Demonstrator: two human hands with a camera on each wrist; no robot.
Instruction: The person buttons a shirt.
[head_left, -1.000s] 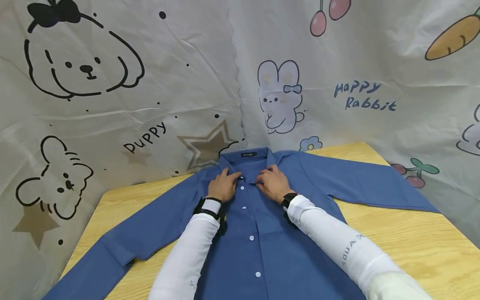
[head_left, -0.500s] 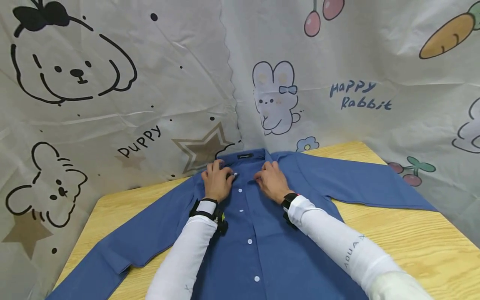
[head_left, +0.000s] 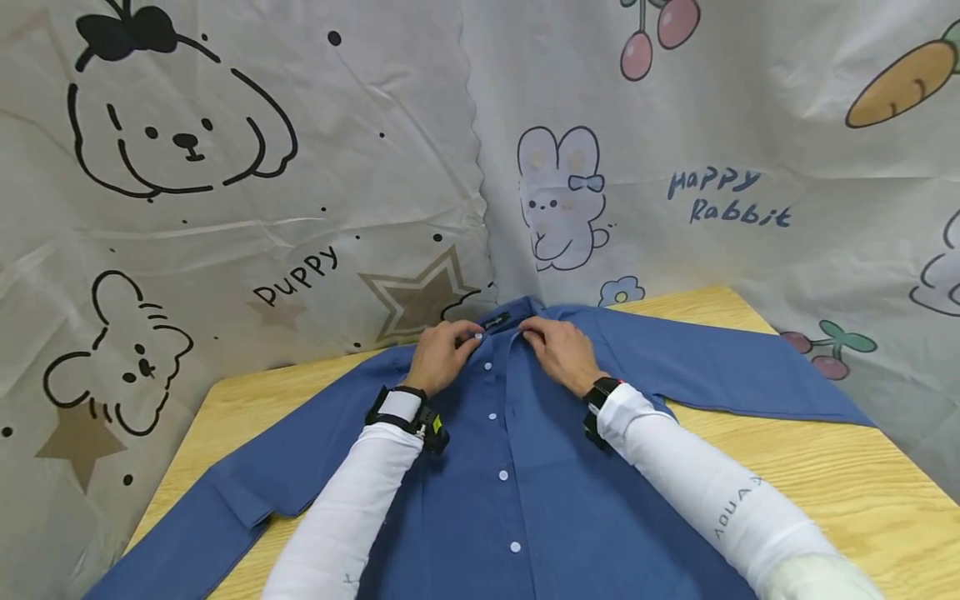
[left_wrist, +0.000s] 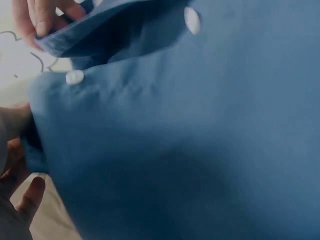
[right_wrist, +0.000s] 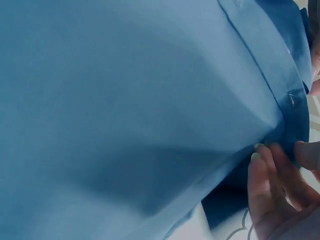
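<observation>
A blue long-sleeved button-up shirt (head_left: 465, 500) lies front up, its collar at the far end and white buttons down the middle. My left hand (head_left: 438, 358) pinches the button-side edge just below the collar, beside the top button (head_left: 478, 336). Opposite, my right hand (head_left: 564, 357) grips the other front edge near the neck. In the right wrist view, the thumb and fingers (right_wrist: 272, 180) hold the front band close to a buttonhole (right_wrist: 292, 99). The left wrist view has a gap between the two raised edges, with a white button (left_wrist: 75, 76) at the nearer corner.
The shirt lies on a light wooden table (head_left: 810, 467), sleeves spread to both sides. A pale curtain (head_left: 360, 100) printed with cartoon animals hangs right behind the collar. A dark neck label (head_left: 495, 320) shows inside the collar.
Both hands have moved up toward the collar, lifting the front edges. The right hand shifted slightly right. The collar opening looks narrower and more bunched, and the head view has swung slightly.
</observation>
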